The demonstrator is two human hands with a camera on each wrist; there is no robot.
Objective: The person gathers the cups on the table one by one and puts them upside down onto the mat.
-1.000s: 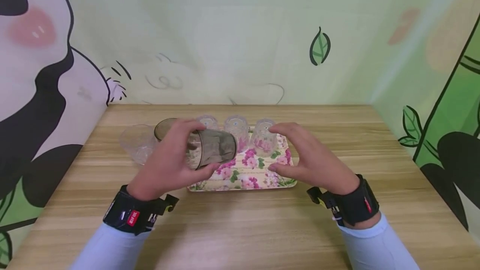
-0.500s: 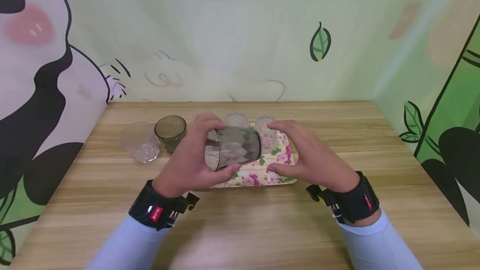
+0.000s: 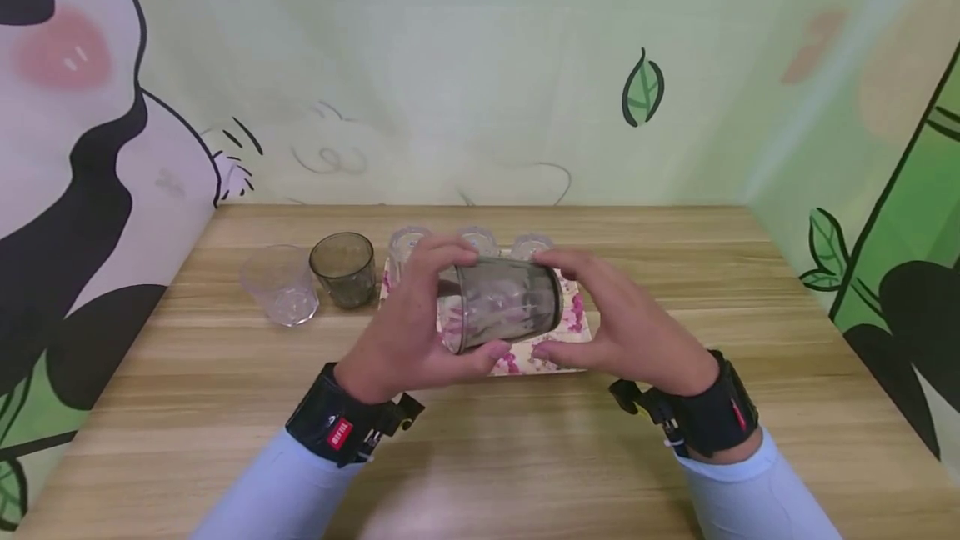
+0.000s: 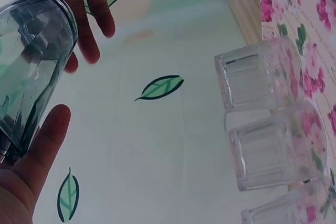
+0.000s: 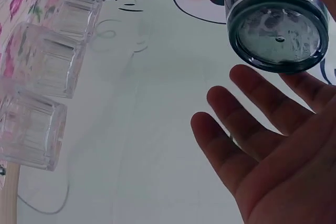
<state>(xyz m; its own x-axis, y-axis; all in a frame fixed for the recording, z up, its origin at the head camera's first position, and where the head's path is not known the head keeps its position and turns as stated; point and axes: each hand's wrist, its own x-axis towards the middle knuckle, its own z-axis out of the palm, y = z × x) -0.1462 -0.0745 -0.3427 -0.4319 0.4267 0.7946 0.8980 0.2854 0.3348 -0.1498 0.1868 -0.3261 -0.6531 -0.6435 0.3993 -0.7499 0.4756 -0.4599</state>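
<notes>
A grey tinted drinking glass (image 3: 513, 300) lies sideways in the air, its base to the right. My left hand (image 3: 416, 327) grips it around its left part, fingers above and thumb below. My right hand (image 3: 633, 323) is spread around the base end, fingers and thumb apart. In the right wrist view its fingers look extended near the thick glass base (image 5: 278, 35); contact cannot be told. Behind and below is a floral tray (image 3: 576, 319), partly hidden by the hands. Several clear glasses, one the left clear glass (image 3: 405, 244), stand along its back edge.
Left of the tray, a second grey tinted glass (image 3: 345, 273) stands upright on the wooden table (image 3: 480, 457). Beside it is a wider clear glass (image 3: 281, 286). A printed wall (image 3: 450, 107) rises behind the table's back edge.
My left hand has carried the grey glass rightward, from beside the second grey glass to between the fingers and thumb of my right hand. The right hand has barely moved.
</notes>
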